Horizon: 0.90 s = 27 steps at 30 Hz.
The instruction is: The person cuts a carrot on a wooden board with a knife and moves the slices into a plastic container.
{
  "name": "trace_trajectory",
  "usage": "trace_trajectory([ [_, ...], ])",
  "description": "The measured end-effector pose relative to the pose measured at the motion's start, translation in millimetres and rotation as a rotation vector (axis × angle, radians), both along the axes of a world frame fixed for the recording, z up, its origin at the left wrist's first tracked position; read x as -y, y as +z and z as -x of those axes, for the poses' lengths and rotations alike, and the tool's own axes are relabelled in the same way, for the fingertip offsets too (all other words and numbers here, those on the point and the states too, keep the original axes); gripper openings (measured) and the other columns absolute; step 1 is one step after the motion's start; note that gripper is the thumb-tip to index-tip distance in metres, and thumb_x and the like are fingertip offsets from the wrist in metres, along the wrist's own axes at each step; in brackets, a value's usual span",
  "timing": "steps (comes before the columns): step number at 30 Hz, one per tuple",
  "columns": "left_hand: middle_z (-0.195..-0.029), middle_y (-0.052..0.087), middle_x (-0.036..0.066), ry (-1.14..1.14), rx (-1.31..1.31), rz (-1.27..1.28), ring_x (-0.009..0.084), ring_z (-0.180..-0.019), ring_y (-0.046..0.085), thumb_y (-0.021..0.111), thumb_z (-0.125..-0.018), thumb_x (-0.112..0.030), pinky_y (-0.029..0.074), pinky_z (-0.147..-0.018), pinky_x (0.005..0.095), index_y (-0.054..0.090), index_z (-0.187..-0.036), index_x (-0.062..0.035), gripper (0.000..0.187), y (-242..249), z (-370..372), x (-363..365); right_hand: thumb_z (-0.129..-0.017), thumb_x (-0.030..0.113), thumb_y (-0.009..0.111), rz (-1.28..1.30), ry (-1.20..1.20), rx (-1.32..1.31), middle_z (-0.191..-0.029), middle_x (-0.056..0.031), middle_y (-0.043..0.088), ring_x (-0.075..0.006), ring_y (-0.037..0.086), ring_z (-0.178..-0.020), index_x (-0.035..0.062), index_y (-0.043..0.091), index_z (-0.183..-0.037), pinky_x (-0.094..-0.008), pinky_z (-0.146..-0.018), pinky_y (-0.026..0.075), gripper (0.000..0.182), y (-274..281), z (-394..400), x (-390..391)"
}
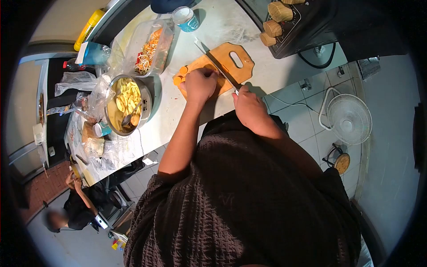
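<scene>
An orange cutting board (246, 71) with an oval handle hole lies on the pale table. My right hand (250, 107) is closed round the handle of a knife (220, 67), whose long blade slants across the board. On the board's left half, my left hand (201, 84) presses with bent fingers beside the blade. Whatever sits under those fingers is hidden. Orange round slices (183, 70) rest near the board's left end, next to my left hand. A small orange piece touches the blade near the middle.
Left of the board stand a steel pot (147, 104) of yellow pieces and a clear container (166, 46) with shredded food. A lidded tub (186, 20) is behind. Wooden-knobbed appliance (289, 35) stands back right; a fan (349, 118) is on the floor. Another person (84, 204) sits lower left.
</scene>
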<state>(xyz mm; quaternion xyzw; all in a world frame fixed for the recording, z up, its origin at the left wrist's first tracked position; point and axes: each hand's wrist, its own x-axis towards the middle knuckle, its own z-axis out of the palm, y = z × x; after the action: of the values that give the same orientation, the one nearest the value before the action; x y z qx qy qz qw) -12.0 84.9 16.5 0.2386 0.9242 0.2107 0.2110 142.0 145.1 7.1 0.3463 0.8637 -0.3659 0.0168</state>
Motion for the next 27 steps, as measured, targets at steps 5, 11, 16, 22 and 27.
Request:
trace_trajectory([
  [5, -0.079, 0.072, 0.012, -0.012, -0.063, -0.022, 0.0254, -0.076, 0.067, 0.064, -0.083, -0.039, 0.036, -0.082, 0.0374, 0.075, -0.1, -0.0096, 0.036, -1.3, 0.4, 0.8, -0.098, 0.027, 0.051, -0.022, -0.031, 0.012, -0.08, -0.0297, 0.065, -0.0481, 0.064, -0.08, -0.006, 0.048, -0.096, -0.0533, -0.072, 0.051, 0.033, 4.1, -7.9, -3.2],
  [11, -0.07, 0.069, 0.01, -0.023, 0.009, -0.036, 0.022, -0.052, 0.062, 0.064, -0.085, -0.039, 0.041, -0.066, 0.0296, 0.074, -0.101, -0.0082, 0.036, -5.9, 7.1, 2.4, -0.098, 0.027, 0.051, -0.039, -0.044, -0.011, -0.079, -0.0304, 0.064, -0.0489, 0.063, -0.078, -0.0068, 0.05, -0.096, -0.0538, -0.071, 0.051, 0.034, 3.9, -11.7, -3.6],
  [16, -0.065, 0.066, 0.007, -0.038, 0.007, -0.01, 0.0205, -0.045, 0.058, 0.063, -0.086, -0.038, 0.04, -0.061, 0.0289, 0.074, -0.098, -0.0069, 0.035, -4.9, 7.7, 3.0, -0.098, 0.026, 0.051, -0.026, -0.011, 0.034, -0.081, -0.0292, 0.065, -0.0449, 0.066, -0.08, -0.0068, 0.05, -0.095, -0.0489, -0.073, 0.053, 0.033, 17.0, -9.3, -0.1],
  [22, -0.055, 0.061, 0.006, -0.025, 0.017, -0.015, 0.0199, -0.043, 0.055, 0.064, -0.086, -0.038, 0.036, -0.065, 0.0305, 0.074, -0.095, -0.0064, 0.034, -1.2, 4.8, 1.9, -0.098, 0.027, 0.05, -0.026, 0.007, 0.037, -0.08, -0.0293, 0.065, -0.045, 0.066, -0.08, -0.0069, 0.05, -0.095, -0.049, -0.073, 0.053, 0.034, 19.2, -6.8, 3.6],
  [27, -0.056, 0.061, 0.006, -0.021, -0.011, 0.014, 0.0194, -0.043, 0.055, 0.064, -0.086, -0.038, 0.035, -0.069, 0.0315, 0.074, -0.093, -0.0068, 0.034, -5.2, 6.4, 1.7, -0.098, 0.026, 0.05, -0.038, 0.01, 0.052, -0.081, -0.0298, 0.065, -0.045, 0.066, -0.08, -0.0065, 0.051, -0.095, -0.0489, -0.074, 0.053, 0.033, 18.5, -5.5, 5.3],
])
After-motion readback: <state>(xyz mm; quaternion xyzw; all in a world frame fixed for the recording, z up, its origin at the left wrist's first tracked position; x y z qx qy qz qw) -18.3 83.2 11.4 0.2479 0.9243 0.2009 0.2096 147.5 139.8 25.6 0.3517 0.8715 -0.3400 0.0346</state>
